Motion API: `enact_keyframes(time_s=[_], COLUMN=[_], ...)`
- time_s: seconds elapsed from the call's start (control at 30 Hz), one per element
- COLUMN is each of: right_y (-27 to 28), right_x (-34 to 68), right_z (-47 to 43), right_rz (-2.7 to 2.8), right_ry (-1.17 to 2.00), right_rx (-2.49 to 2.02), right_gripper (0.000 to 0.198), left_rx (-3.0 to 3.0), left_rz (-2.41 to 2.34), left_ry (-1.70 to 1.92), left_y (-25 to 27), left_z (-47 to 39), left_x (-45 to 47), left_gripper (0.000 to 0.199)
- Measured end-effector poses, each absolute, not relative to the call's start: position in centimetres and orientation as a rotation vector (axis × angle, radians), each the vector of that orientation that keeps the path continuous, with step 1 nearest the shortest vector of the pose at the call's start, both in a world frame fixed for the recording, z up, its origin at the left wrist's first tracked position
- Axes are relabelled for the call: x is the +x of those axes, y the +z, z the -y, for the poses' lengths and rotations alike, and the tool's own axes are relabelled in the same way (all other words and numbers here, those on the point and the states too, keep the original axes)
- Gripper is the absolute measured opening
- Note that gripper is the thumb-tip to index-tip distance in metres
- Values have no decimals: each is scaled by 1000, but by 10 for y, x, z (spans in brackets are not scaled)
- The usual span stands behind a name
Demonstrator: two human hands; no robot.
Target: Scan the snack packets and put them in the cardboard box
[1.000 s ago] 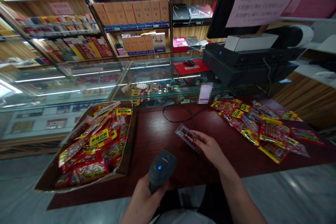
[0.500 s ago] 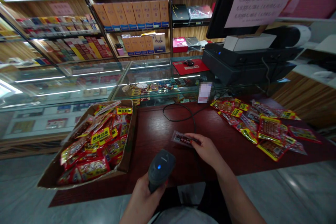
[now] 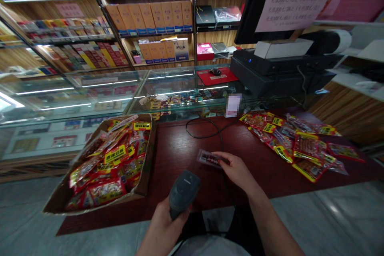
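My left hand (image 3: pixel 168 220) is wrapped round the handle of a dark barcode scanner (image 3: pixel 185 188), whose head points forward over the table. Between the thumb and fingers of my right hand (image 3: pixel 235 168) is a small clear snack packet (image 3: pixel 209 159) with dark printing, its free end pointing left. The packet lies low over the tabletop; I cannot tell if it touches. Left of the scanner stands a cardboard box (image 3: pixel 151 148) full of red and yellow snack packets (image 3: pixel 115 155). More packets (image 3: pixel 306 146) lie in a loose pile to the right of my right hand.
A black cable (image 3: pixel 220 136) loops across the dark red wooden table (image 3: pixel 171 140). Behind it runs a glass display counter (image 3: pixel 168 84) with a red mouse pad (image 3: pixel 207 78). A monitor (image 3: pixel 250 8) stands above a black cash drawer (image 3: pixel 261 72). Stocked shelves line the back.
The blue light on the scanner has gone out. Both hands hold nearly the same places, and the packet is almost unmoved. The view has shifted very slightly.
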State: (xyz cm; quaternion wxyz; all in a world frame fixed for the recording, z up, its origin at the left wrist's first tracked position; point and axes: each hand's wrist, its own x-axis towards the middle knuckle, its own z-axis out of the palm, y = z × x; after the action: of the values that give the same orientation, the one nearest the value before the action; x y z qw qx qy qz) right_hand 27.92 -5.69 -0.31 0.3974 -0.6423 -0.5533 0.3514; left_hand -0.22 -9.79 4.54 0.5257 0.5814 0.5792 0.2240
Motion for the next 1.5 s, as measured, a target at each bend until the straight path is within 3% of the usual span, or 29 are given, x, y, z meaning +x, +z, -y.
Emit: enact_keyframes(time_s=[0.27,0.53,0.7,0.9,0.97,1.03,1.1,1.23,1.5], right_y=[1,66,96,57,35,11,-12,-49,-47], right_x=[253,124,68,160,228,300,364,437,405], right_z=[28,-56,-96,-56,-37,-17,3,31,54], right_rz=[1152,1174,1278,1395,1350,1356,1183,1016,1336], right_ry=[1090,1421,1467,1118,869,332,0,-34,-274], right_rx=[-1462,-1071,-957,-1196,-1417,-1893,-2258,-2500,-2420], right_gripper=[42,42,55,43,48,54,66,71,40], left_rx=[1293,1203,1189,1156,1167,1174,1186,1221,1268], left_rz=[-1432,-1547,-1553,-1505,-1493,-1485,-1462,-1403,-1423], left_ry=[579,729,749,708,699,678,651,618,587], left_y=[48,33,37,46,46,46,45,46,38], left_z=[101,109,110,106,103,100,98,96,96], left_x=[-6,-35,-34,-27,-23,-18,-11,3,7], left_gripper=[21,33,33,28,26,25,23,19,29])
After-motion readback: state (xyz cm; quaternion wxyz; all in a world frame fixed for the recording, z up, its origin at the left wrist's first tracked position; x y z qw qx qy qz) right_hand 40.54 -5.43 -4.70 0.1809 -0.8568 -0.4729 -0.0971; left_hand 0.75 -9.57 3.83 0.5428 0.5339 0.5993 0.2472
